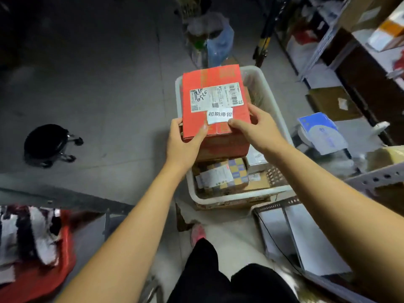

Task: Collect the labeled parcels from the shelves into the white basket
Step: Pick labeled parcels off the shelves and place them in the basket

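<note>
A red cardboard parcel (215,84) with a white shipping label and a small white sticker hangs over the white basket (270,99) on the floor. My left hand (185,143) grips its near left corner, thumb on top. My right hand (259,127) grips its near right corner, thumb on the sticker's edge. Inside the basket, under the red parcel, lies a brown parcel (222,176) with blue checked tape and a label, beside other small boxes.
Metal shelves (349,53) with boxes and bags run along the right. A blue-and-white packet (321,132) lies right of the basket. A black rolling stool (49,145) stands at left. A red basket (50,265) of bagged parcels sits at lower left. My legs are below.
</note>
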